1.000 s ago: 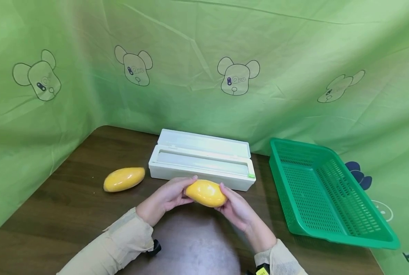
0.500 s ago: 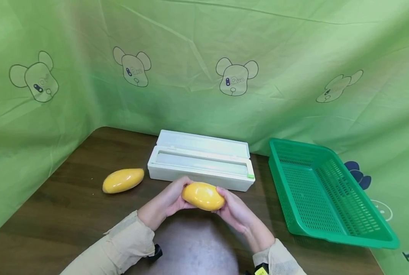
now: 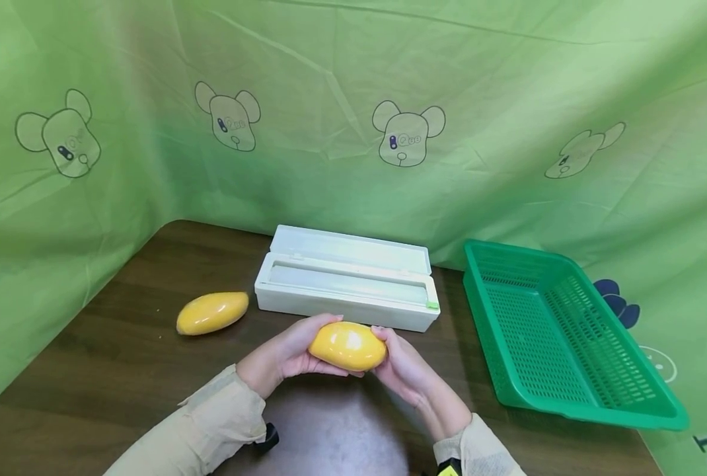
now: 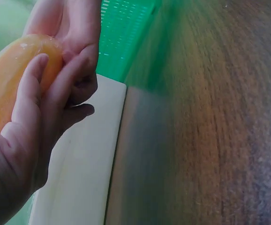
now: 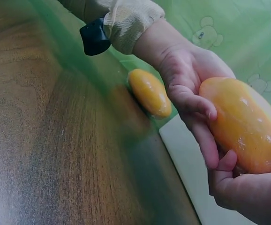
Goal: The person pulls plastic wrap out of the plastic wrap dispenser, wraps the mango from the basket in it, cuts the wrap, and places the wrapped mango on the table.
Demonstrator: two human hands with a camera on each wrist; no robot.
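Both hands hold a yellow mango (image 3: pixel 349 346) in front of a white cling film dispenser (image 3: pixel 347 309). Its skin shines, and in the right wrist view clear film wrinkles at the lower end of the mango (image 5: pixel 243 124). My left hand (image 3: pixel 291 348) grips the left end, thumb on top and fingers running underneath. At the other end my right hand (image 3: pixel 406 370) holds on with its thumb over the top; its fingers are mostly hidden below. Farther left, a second glossy mango (image 3: pixel 213 313) lies on the table.
The dispenser's lid (image 3: pixel 350 248) stands raised at the back, with a small green piece (image 3: pixel 433 305) at the slot's right end. A green plastic basket (image 3: pixel 490 344) sits on the right of the brown wooden table (image 3: pixel 121 370). Green printed cloth (image 3: pixel 318 178) hangs behind.
The mango has come slightly lower and to the left, turning a little in both hands. The left fingers now reach farther beneath it. The dispenser, basket and other mango stay put.
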